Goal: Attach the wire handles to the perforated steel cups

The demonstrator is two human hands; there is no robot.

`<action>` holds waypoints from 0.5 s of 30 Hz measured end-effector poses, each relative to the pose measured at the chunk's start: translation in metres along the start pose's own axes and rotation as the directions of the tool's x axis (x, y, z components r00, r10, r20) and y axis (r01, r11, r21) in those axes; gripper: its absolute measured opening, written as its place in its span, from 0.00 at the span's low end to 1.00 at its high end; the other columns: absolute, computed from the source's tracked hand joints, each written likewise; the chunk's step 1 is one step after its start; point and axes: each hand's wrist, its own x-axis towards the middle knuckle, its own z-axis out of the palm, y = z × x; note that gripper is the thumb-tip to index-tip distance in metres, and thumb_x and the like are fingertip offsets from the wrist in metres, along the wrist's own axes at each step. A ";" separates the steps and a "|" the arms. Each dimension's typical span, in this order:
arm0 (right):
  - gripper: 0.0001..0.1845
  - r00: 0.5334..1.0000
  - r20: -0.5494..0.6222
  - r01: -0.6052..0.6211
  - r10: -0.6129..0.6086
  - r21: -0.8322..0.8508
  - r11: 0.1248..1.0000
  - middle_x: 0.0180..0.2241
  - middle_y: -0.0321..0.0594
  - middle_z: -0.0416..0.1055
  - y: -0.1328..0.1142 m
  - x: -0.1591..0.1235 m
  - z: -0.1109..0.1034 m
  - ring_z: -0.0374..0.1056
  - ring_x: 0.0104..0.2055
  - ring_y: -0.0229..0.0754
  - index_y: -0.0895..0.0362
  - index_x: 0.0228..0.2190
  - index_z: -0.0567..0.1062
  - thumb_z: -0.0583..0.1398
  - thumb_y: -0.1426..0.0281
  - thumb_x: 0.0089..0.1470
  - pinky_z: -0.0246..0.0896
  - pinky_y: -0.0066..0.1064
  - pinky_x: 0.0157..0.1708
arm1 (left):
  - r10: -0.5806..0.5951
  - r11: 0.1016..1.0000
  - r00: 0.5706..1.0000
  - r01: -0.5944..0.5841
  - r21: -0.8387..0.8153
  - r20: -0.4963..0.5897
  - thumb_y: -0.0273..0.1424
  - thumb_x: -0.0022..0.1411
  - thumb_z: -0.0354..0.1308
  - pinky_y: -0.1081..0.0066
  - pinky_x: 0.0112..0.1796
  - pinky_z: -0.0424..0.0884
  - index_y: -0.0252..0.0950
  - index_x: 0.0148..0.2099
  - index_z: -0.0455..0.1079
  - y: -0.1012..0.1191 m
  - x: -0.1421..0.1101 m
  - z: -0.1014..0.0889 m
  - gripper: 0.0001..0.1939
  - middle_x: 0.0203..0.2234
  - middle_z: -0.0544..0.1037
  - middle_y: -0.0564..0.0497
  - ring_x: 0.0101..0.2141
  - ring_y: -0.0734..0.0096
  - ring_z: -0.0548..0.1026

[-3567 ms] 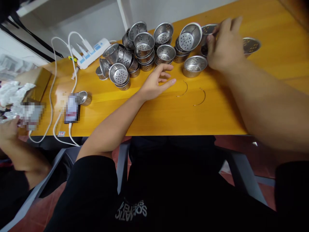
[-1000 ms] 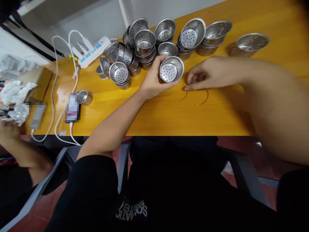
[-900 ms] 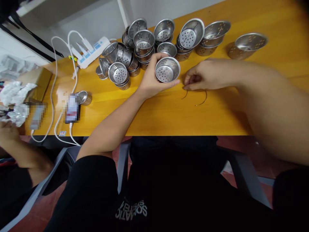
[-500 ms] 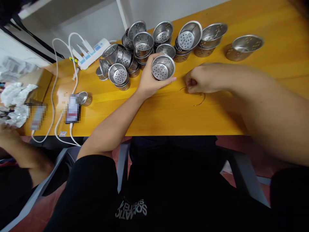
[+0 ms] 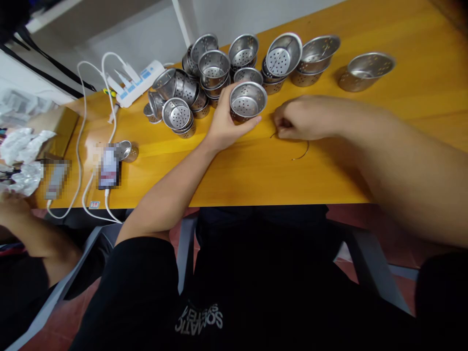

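Observation:
My left hand (image 5: 224, 121) is wrapped round a perforated metal cup (image 5: 248, 101), its mouth facing up and tilted toward me. Just right of it, my right hand (image 5: 292, 118) is closed in a pinch with a thin bent wire (image 5: 302, 153) in it. One curved end of the wire hangs out below the fist, and a short end pokes out on the left. The part inside the fingers is hidden. Behind the held cup stand several more perforated cups (image 5: 214, 68), some stacked, some lying on their sides.
A lone metal cup (image 5: 365, 73) stands at the right on the wooden table (image 5: 234, 180). To the left are a power strip (image 5: 141, 83), white cables, a phone (image 5: 108, 168) and a small tipped cup (image 5: 128, 151). Another person's arm (image 5: 27, 226) rests at far left.
My right hand has shifted slightly left, nearer the held cup, with the wire in it. The cup in my left hand leans a little differently.

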 end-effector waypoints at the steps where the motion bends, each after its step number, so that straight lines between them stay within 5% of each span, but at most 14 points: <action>1: 0.20 1.000 -0.014 0.007 -0.006 0.008 1.000 0.35 0.42 0.76 0.008 0.000 0.003 0.62 0.32 0.43 0.52 0.39 0.79 0.60 0.49 0.59 0.51 0.37 0.35 | -0.008 1.000 0.999 0.008 -0.006 -0.034 0.57 0.62 0.59 0.53 0.69 0.61 0.49 0.72 0.43 0.003 0.000 -0.001 0.45 0.65 0.61 0.44 0.68 0.54 0.63; 5: 0.27 1.000 -0.011 0.005 -0.005 0.055 0.998 0.37 0.42 0.77 0.063 0.005 0.030 0.66 0.34 0.45 0.50 0.45 0.79 0.63 0.43 0.56 0.53 0.38 0.38 | -0.007 1.000 0.994 0.007 0.000 -0.108 0.57 0.57 0.65 0.55 0.69 0.61 0.47 0.64 0.56 0.017 -0.001 -0.007 0.40 0.59 0.66 0.46 0.64 0.56 0.67; 9: 0.36 0.988 0.153 -0.006 -0.011 0.107 0.994 0.44 0.41 0.78 0.121 0.012 0.063 0.70 0.39 0.44 0.50 0.53 0.77 0.67 0.41 0.52 0.56 0.36 0.41 | 0.006 0.999 0.994 -0.001 0.044 -0.108 0.62 0.52 0.66 0.55 0.66 0.62 0.45 0.60 0.58 0.020 0.000 -0.008 0.43 0.57 0.66 0.46 0.62 0.54 0.67; 15: 0.31 0.987 0.133 -0.087 0.086 0.001 0.996 0.40 0.40 0.78 0.129 0.018 0.083 0.69 0.35 0.43 0.47 0.48 0.80 0.67 0.41 0.51 0.53 0.36 0.37 | -0.006 1.000 0.997 0.006 0.002 -0.072 0.67 0.58 0.56 0.59 0.61 0.68 0.44 0.68 0.46 0.012 0.000 -0.001 0.49 0.58 0.67 0.45 0.59 0.59 0.72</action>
